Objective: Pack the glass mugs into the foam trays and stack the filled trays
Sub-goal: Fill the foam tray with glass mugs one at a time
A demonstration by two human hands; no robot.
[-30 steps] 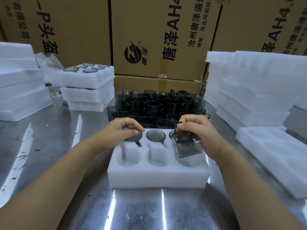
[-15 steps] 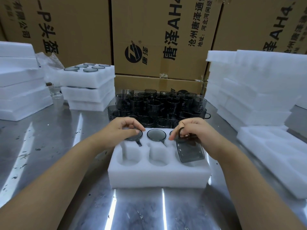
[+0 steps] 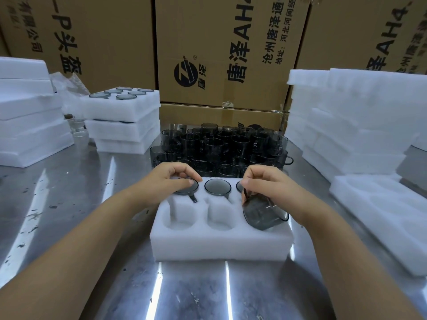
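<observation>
Centre frame, the foam tray (image 3: 219, 248) sits on the bench (image 3: 69, 204): mugs fill its back row, while the front left and middle pockets are empty. The right hand (image 3: 268, 185) grips a smoky grey mug (image 3: 261, 213), tilted into the front right pocket. The left hand (image 3: 171, 179) pinches the back-left mug (image 3: 190, 189) by its rim. The cardboard box (image 3: 231, 54) behind reads "AH4".

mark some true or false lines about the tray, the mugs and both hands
1. The right hand holds a tilted mug at the front right pocket of the tray. True.
2. The front left and front middle pockets hold mugs. False: both are empty.
3. The left hand touches the back left mug. True.
4. The loose mugs stand between the person and the tray. False: they stand behind the tray.
</observation>
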